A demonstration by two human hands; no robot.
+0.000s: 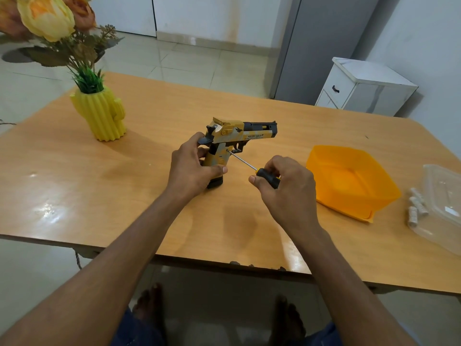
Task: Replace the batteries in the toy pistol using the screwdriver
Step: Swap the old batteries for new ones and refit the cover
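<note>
A yellow, grey and black toy pistol (237,136) stands upright on its grip near the middle of the wooden table (74,191), barrel pointing right. My left hand (192,168) wraps around the grip and holds it steady. My right hand (287,188) grips the black and yellow handle of a screwdriver (245,162). Its thin metal shaft slants up to the left, and the tip touches the side of the grip just behind the trigger. Several white batteries (415,206) lie at the table's right edge.
An orange plastic tub (349,181) sits to the right of my hands, with a clear plastic lid (444,203) beyond it. A yellow cactus-shaped vase (102,116) with flowers stands at the back left. A white cabinet (364,88) is behind the table.
</note>
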